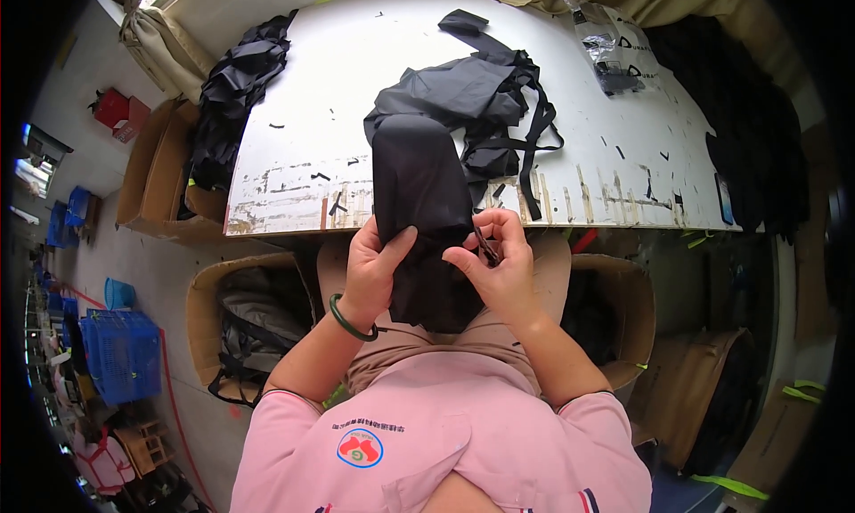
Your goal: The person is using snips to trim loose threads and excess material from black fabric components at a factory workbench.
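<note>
Now black fabric (419, 170) is being pinched over the near edge of the surface (312, 85) by fingers of the left hand (370, 268); a small dark tool (486, 248) is gripped by the right hand (509, 274). Below the surface's near-left side, a cardboard box (204, 313) is filled with grey-black material (263, 304).

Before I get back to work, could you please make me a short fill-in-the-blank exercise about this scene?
The right hand holds a small dark item, while the left hand holds ____ fabric.
The bangle is on the ____ wrist.
Dark scraps lie on the ____ table.
The short-sleeved shirt is ____.

Missing words: black; left; white; pink.
</note>
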Tool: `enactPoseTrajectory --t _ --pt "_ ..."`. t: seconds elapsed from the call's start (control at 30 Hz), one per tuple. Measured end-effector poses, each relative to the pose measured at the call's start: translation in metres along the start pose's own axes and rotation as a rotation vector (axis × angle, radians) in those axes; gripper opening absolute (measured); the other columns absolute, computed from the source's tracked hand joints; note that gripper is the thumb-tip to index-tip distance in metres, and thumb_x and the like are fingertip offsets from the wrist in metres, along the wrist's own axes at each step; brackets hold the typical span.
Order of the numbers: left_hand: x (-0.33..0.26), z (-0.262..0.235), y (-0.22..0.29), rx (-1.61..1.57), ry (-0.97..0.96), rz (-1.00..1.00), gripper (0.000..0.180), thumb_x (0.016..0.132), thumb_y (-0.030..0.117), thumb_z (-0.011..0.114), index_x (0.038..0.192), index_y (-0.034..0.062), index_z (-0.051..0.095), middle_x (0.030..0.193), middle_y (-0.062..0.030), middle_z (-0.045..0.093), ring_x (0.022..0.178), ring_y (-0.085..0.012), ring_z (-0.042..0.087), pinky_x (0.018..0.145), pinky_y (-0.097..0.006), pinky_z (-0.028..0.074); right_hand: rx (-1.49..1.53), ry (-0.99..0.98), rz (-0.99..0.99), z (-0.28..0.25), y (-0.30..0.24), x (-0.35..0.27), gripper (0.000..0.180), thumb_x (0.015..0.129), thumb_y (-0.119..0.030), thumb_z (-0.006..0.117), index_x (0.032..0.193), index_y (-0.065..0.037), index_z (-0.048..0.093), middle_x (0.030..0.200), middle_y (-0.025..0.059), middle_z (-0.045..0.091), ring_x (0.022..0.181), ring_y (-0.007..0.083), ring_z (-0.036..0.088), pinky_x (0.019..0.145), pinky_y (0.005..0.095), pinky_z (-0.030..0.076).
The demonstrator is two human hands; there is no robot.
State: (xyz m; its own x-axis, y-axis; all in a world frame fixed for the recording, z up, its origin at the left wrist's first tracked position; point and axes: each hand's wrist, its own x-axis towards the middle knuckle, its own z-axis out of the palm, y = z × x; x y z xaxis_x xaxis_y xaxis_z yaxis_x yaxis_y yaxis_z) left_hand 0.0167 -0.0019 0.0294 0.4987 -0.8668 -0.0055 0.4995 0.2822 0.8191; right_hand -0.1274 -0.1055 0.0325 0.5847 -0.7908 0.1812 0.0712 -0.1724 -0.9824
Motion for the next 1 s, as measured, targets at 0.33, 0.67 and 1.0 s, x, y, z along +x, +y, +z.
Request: enactPoseTrajectory --t 0.33,0.67,1.0 --pt "0.0 -0.003 0.018 -0.16 0.031 -0.127 0.027 0.093 0.006 0.055 0.119 -0.0008 0.058 0.114 -0.0114 0.064 0.1 -0.0195 0.064 0.089 -0.032 0.05 0.368 -0.092 0.233 -0.023 0.013 0.004 0.029 0.083 -0.001 0.07 0.107 -0.005 0.054 0.085 -0.0015 0.057 0.078 0.0045 0.054 0.072 0.0189 0.045" --pt "0.003 -0.008 0.011 0.018 -0.076 -0.235 0.029 0.092 0.006 0.058 0.12 -0.0009 0.057 0.112 -0.007 0.064 0.099 -0.0123 0.061 0.088 -0.026 0.048 0.145 -0.231 0.116 -0.022 0.006 0.005 0.019 0.084 -0.011 0.071 0.095 0.002 0.064 0.074 -0.0034 0.056 0.068 0.0034 0.047 0.061 0.0205 0.041" --pt "0.018 -0.053 0.026 0.243 -0.082 -0.083 0.025 0.092 0.003 0.057 0.117 0.0004 0.056 0.109 -0.008 0.065 0.096 -0.0104 0.06 0.084 -0.023 0.048 0.264 -0.241 0.429 -0.048 -0.006 0.007 0.008 0.083 -0.005 0.07 0.084 -0.004 0.062 0.071 -0.0085 0.053 0.064 0.0001 0.044 0.056 0.0179 0.034"
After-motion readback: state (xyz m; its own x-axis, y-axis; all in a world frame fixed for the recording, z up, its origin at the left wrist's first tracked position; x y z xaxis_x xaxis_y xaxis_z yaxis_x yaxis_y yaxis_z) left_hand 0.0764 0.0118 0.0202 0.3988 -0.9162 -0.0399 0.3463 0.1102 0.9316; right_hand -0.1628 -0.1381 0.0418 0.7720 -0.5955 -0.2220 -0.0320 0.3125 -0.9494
